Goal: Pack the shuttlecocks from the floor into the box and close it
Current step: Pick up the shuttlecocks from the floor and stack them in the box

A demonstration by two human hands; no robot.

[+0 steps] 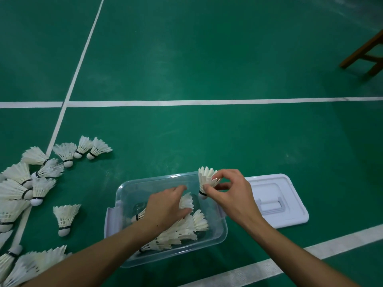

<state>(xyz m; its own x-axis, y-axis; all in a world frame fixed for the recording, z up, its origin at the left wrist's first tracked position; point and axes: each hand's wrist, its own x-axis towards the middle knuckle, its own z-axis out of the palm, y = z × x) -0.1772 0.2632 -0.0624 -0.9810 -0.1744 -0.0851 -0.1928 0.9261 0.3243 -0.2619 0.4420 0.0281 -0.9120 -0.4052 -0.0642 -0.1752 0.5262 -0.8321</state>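
- The box (219, 235), clear plastic with pale latches at its ends, sits open on the green floor (207, 59), near the bottom middle of the view.
- Several shuttlecocks lie in a pile (186, 228) inside the box, feathers mostly fanned toward its right side.
- The left hand (165, 208) reaches down into the box, fingers nearly straight and thumb out, resting on the feathers there (whether it holds one underneath I cannot tell).
- The right hand (230, 195) is above the box's far right corner and pinches a shuttlecock (205, 179) by its feather skirt between thumb and fingertips; the cork points down toward the box, the feathers stand upward.
- The lid (290, 204), white with a recessed handle, lies flat on the floor just to the right of the box, partly behind the right hand.
- Many loose shuttlecocks (41, 172) are scattered on the floor to the left of the box, most on their sides in a ragged cluster that runs off the left edge.
- One shuttle (65, 218) stands alone on its cork between that cluster and the box.
- White court lines (186, 102) cross the floor; one runs under the scattered cluster.
- A wooden leg frame (366, 52) shows at the far right edge, well apart from everything else.
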